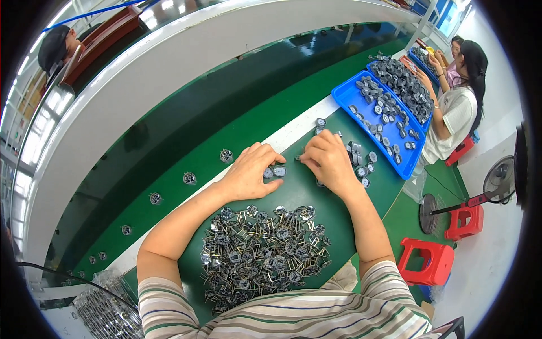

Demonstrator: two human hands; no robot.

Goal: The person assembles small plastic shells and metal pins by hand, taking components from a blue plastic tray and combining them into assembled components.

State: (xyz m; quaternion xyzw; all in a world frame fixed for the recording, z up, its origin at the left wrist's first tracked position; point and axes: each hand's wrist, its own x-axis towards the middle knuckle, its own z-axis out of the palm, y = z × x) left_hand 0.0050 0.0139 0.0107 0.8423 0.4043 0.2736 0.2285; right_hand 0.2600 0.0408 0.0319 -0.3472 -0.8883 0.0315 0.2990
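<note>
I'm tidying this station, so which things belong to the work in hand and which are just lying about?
Seemingly part of the work:
gray round pieces at the left hand
pile of metal-pinned parts
near blue tray, holding more gray pieces

Seemingly just nearby:
nearest red stool
standing fan

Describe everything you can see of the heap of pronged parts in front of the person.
The heap is a loose, tangled mound of many small, roundish pieces, dark and shiny, with thin, straight, metal-looking prongs pointing every way. It lies directly on the green tabletop, near the striped shirt, which hides part of its near edge; whether they touch is unclear.
</note>
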